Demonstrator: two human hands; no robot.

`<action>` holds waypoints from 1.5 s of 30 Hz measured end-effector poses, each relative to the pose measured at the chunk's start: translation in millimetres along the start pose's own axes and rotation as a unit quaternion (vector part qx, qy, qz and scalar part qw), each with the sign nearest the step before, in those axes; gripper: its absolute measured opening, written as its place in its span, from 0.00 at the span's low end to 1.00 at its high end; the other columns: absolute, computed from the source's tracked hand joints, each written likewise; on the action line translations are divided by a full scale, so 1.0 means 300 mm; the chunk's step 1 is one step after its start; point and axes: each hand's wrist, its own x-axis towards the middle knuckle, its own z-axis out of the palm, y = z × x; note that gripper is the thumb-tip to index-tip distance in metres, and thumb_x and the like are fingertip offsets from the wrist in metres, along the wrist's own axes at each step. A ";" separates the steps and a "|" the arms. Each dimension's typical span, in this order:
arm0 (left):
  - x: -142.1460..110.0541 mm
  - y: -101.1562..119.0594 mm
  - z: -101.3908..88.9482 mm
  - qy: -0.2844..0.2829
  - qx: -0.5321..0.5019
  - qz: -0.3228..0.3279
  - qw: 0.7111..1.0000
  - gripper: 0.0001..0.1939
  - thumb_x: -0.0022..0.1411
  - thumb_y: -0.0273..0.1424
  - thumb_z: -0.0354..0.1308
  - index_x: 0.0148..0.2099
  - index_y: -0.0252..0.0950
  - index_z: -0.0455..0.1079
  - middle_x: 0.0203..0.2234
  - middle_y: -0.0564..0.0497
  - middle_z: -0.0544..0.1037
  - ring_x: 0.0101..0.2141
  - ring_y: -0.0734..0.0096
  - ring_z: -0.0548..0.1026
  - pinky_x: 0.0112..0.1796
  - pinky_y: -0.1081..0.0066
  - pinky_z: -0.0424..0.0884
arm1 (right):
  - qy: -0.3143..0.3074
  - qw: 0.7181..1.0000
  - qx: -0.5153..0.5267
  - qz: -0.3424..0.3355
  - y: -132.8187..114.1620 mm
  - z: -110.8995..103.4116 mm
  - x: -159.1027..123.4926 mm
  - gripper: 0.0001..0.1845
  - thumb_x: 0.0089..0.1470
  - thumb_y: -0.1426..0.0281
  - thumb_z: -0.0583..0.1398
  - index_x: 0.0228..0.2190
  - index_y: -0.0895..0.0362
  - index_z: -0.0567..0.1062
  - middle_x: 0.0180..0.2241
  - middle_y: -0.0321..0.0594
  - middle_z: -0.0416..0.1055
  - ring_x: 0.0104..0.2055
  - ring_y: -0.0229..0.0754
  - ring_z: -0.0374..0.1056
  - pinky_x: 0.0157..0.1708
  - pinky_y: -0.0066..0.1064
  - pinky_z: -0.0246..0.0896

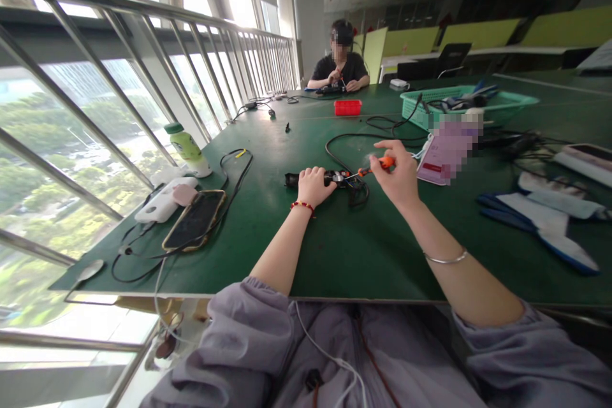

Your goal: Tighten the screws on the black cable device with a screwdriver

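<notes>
My left hand (pixel 313 183) is wrapped over a long black corded device (pixel 291 180) that lies on the green table and pins it there. Metal and orange parts and some wiring show at the device's right end. Between its thumb and fingers, my right hand (pixel 399 172) grips a screwdriver (pixel 366 171) with an orange and black handle. The screwdriver's thin shaft slants left, with its tip at the exposed right end of the device. Whether the tip sits in a screw is too small to tell.
On the left are a phone (pixel 195 220), a white power bank (pixel 165 199), cables and a green bottle (pixel 189 150). A propped pink phone (pixel 447 152), gloves (pixel 545 223) and a green basket (pixel 421 108) lie right. Beyond the red tray (pixel 347 108) a person (pixel 340 60) works.
</notes>
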 end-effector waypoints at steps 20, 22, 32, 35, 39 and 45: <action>-0.001 0.000 -0.001 0.004 0.010 0.001 1.000 0.17 0.59 0.41 0.51 0.45 0.36 0.68 0.42 0.46 0.74 0.44 0.57 0.68 0.48 0.62 0.61 | -0.009 1.000 0.014 0.018 0.010 0.001 0.001 0.18 0.47 0.68 0.57 0.43 0.56 0.70 0.27 0.35 0.68 0.28 0.40 0.64 0.31 0.32 0.59; -0.001 0.000 -0.002 0.002 0.010 0.000 1.000 0.17 0.59 0.41 0.51 0.45 0.36 0.68 0.42 0.46 0.74 0.45 0.57 0.68 0.48 0.62 0.61 | -0.024 0.999 0.011 0.034 0.011 -0.003 0.003 0.13 0.50 0.67 0.56 0.38 0.55 0.73 0.25 0.35 0.68 0.26 0.40 0.64 0.30 0.32 0.59; 0.000 0.000 -0.003 0.001 0.012 0.001 1.000 0.17 0.59 0.41 0.51 0.44 0.36 0.68 0.42 0.46 0.74 0.45 0.57 0.68 0.48 0.62 0.61 | -0.015 0.998 -0.002 0.059 0.002 -0.013 0.009 0.14 0.54 0.62 0.54 0.30 0.56 0.77 0.18 0.34 0.65 0.21 0.37 0.60 0.26 0.30 0.53; 0.000 -0.001 -0.003 0.002 0.013 0.000 1.000 0.16 0.59 0.41 0.52 0.44 0.36 0.68 0.41 0.46 0.75 0.44 0.57 0.68 0.48 0.62 0.61 | -0.005 0.999 0.011 0.029 0.002 -0.008 0.007 0.14 0.50 0.67 0.57 0.39 0.56 0.74 0.20 0.31 0.62 0.22 0.37 0.60 0.30 0.31 0.57; 0.000 0.000 -0.002 0.004 0.010 0.000 1.000 0.16 0.59 0.41 0.52 0.44 0.36 0.69 0.41 0.46 0.75 0.44 0.57 0.68 0.47 0.62 0.61 | 0.012 1.000 0.026 0.000 0.002 -0.005 0.004 0.18 0.47 0.70 0.57 0.43 0.56 0.69 0.26 0.34 0.66 0.29 0.40 0.64 0.36 0.35 0.60; 0.000 0.002 -0.004 0.002 0.010 0.002 1.000 0.17 0.59 0.41 0.51 0.45 0.35 0.69 0.41 0.45 0.75 0.45 0.57 0.68 0.48 0.62 0.61 | -0.010 0.999 0.007 0.034 -0.003 -0.005 0.004 0.07 0.50 0.65 0.57 0.29 0.55 0.72 0.17 0.31 0.60 0.22 0.38 0.59 0.31 0.33 0.59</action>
